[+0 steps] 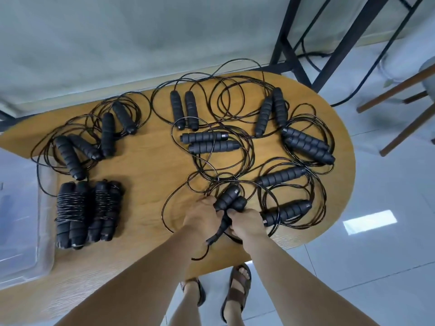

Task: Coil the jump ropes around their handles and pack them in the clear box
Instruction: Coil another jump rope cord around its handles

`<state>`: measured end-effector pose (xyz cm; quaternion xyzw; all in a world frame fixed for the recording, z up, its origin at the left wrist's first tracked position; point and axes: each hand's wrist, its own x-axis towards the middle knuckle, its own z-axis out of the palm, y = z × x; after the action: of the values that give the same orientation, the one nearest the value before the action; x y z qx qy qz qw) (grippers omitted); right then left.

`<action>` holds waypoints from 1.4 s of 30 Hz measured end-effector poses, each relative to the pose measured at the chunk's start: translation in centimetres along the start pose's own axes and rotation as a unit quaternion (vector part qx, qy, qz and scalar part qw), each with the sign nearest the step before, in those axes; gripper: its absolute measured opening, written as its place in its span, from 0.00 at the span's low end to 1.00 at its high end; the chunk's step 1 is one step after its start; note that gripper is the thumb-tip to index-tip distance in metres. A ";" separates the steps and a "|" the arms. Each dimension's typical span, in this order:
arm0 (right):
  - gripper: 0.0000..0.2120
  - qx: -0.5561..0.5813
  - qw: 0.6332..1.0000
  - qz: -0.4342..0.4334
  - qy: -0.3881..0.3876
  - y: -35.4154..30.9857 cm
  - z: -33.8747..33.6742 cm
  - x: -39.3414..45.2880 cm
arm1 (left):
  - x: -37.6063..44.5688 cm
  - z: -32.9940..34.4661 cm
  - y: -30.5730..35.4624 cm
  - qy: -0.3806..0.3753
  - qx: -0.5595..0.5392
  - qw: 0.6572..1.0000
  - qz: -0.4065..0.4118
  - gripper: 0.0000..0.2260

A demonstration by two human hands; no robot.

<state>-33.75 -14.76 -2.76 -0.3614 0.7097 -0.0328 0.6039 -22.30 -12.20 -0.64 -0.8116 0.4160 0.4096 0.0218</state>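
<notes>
Both hands meet at the table's near edge on a pair of black foam handles held side by side. My left hand grips them from the left. My right hand grips their lower ends, where a thin black cord loops out over the table. Two coiled ropes, cord wound round paired handles, lie at the near left. Several uncoiled ropes with loose cords are spread over the far and right parts of the table. The clear box sits at the left edge, partly out of view.
The oval wooden table ends just before my sandalled feet. A black metal frame stands behind the table at the far right. A wooden chair is at the right on a tiled floor.
</notes>
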 end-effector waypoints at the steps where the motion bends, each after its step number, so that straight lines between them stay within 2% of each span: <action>1: 0.12 0.012 1.000 0.000 -0.001 -0.2 -0.1 -0.4 | 0.0 -0.2 -0.2 -0.010 -0.022 1.000 -0.008 0.20; 6: 0.10 0.091 0.994 0.050 -0.039 -2.1 -1.0 -3.9 | -1.6 -1.9 -1.4 -0.015 -0.133 0.991 -0.006 0.14; 11: 0.09 0.181 0.975 0.038 -0.125 -4.2 -1.7 -8.0 | -5.9 -6.7 -2.2 -0.015 -0.306 0.951 0.030 0.03; 16: 0.05 0.224 0.956 -0.007 -0.188 -7.4 -2.4 -12.6 | -10.7 -11.4 -1.6 -0.007 -0.398 0.917 0.038 0.07; 21: 0.06 0.310 0.922 -0.041 -0.230 -11.1 -2.9 -16.7 | -14.5 -14.9 -0.1 0.006 -0.483 0.875 0.039 0.10; 24: 0.04 0.303 0.922 -0.087 -0.226 -13.3 -3.0 -19.1 | -16.8 -17.3 0.6 0.025 -0.462 0.884 0.072 0.13; 29: 0.03 0.283 0.907 -0.180 -0.256 -16.1 -3.7 -23.4 | -21.2 -21.8 1.0 0.058 -0.341 0.918 0.195 0.16; 31: 0.04 0.267 0.903 -0.209 -0.266 -16.9 -3.9 -24.6 | -22.6 -23.5 1.2 0.061 -0.305 0.925 0.218 0.19; 34: 0.06 0.237 0.893 -0.267 -0.276 -18.0 -4.3 -26.6 | -24.7 -25.5 1.6 0.087 -0.254 0.933 0.238 0.26; 39: 0.05 0.191 0.883 -0.342 -0.258 -20.3 -4.3 -29.2 | -27.5 -27.6 2.1 0.141 -0.188 0.933 0.273 0.27; 42: 0.04 0.180 0.868 -0.373 -0.273 -21.5 -4.0 -30.8 | -28.7 -28.4 1.6 0.236 -0.163 0.932 0.222 0.42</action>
<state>-26.81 -15.13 34.36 -0.4783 0.3108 -0.2827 0.7712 -14.21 -5.08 38.26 -0.7642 0.5059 0.2632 -0.3013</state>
